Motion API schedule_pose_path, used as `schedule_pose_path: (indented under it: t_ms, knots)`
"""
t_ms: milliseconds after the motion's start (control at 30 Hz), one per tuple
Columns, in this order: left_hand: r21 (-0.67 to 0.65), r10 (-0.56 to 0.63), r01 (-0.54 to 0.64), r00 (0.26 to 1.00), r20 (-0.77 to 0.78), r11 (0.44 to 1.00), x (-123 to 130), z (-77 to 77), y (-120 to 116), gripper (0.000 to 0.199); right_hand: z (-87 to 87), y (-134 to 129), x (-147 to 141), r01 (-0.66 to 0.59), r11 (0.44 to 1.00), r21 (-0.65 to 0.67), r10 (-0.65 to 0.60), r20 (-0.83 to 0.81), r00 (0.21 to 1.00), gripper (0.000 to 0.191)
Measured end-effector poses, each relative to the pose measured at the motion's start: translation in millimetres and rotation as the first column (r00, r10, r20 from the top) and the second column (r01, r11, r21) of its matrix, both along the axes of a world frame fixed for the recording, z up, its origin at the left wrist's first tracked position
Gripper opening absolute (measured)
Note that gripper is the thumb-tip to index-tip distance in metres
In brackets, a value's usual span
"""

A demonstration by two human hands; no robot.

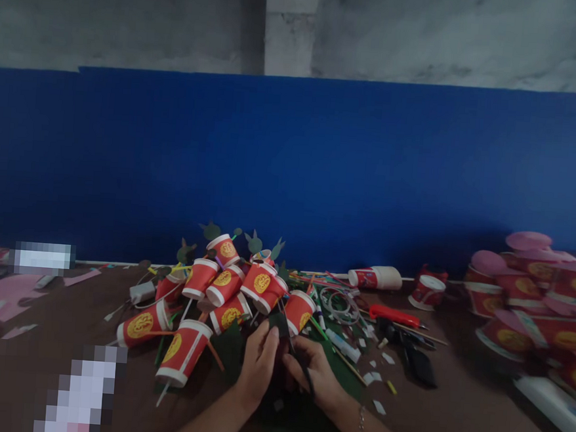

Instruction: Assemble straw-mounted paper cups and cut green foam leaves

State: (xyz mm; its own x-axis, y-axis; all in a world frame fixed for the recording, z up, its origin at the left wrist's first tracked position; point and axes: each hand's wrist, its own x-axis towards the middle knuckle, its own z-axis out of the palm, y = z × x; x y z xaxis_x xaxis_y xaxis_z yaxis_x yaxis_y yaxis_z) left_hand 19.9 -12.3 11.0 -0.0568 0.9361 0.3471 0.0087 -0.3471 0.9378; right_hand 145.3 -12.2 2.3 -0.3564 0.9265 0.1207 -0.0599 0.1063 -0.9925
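At the bottom middle, my left hand [259,362] pinches a small dark green sheet [278,323] between thumb and fingers. Close on its right, my right hand [317,371] is closed around dark-handled scissors [302,365], whose blades point up at the sheet's edge. More dark green sheet [229,351] lies on the brown table under and beside my hands. Just beyond them is a pile of red and white paper cups [262,283] with yellow round prints, sticks and green leaf-like cutouts.
Right of my hands lie a coiled white cable [339,305], a glue tube [343,345], a red tool [394,315], a black object [418,362] and paper scraps. Pink-topped cups [524,285] stand far right; pink sheets [3,301] lie left. A blue panel [291,170] rises behind.
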Motion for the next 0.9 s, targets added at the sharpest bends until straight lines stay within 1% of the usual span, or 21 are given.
schedule_pose_path:
  t_ms: [200, 433, 567, 667, 733, 800, 833, 900]
  knots:
    - [-0.017, -0.015, 0.016, 0.999, 0.040, 1.000, 0.4, -3.2, 1.2, 0.026, -5.8, 2.4, -0.1, 0.001, 1.000, -0.009, 0.000, 0.024, 1.000, 0.034]
    - [-0.014, 0.014, -0.013, 0.997, 0.076, 1.000, 0.1, -3.4, 3.2, 0.029, 0.9, -0.6, -1.1, 0.009, 0.999, -0.034, -0.008, 0.040, 0.999, 0.034]
    - [-0.074, 0.064, -0.058, 0.994, 0.092, 0.996, -0.3, -9.6, 4.4, 0.032, 1.6, 0.2, -1.8, 0.018, 0.999, -0.030, -0.016, 0.063, 0.998, 0.034]
    - [-0.117, 0.107, -0.092, 0.986, 0.125, 0.989, -0.1, -17.1, 6.0, 0.033, 0.0, 1.4, -2.1, 0.018, 1.000, -0.016, -0.017, 0.066, 0.998, 0.033]
    - [-0.143, 0.149, -0.127, 0.977, 0.155, 0.981, 0.6, -19.0, 6.6, 0.033, -1.3, 2.1, -2.2, 0.013, 1.000, -0.011, -0.012, 0.060, 0.998, 0.033]
    - [-0.152, 0.199, -0.173, 0.964, 0.175, 0.973, 1.4, -16.5, 6.3, 0.032, -2.3, 2.7, -2.0, 0.010, 1.000, -0.004, -0.010, 0.053, 0.999, 0.033]
    - [-0.139, 0.200, -0.177, 0.964, 0.175, 0.974, 1.7, -13.9, 5.9, 0.030, -2.6, 3.0, -1.9, 0.009, 1.000, -0.003, -0.009, 0.050, 0.999, 0.033]
    - [-0.089, 0.151, -0.139, 0.976, 0.157, 0.986, 2.0, -7.8, 4.8, 0.027, -2.8, 3.4, -1.9, 0.008, 1.000, -0.001, -0.008, 0.048, 0.999, 0.033]
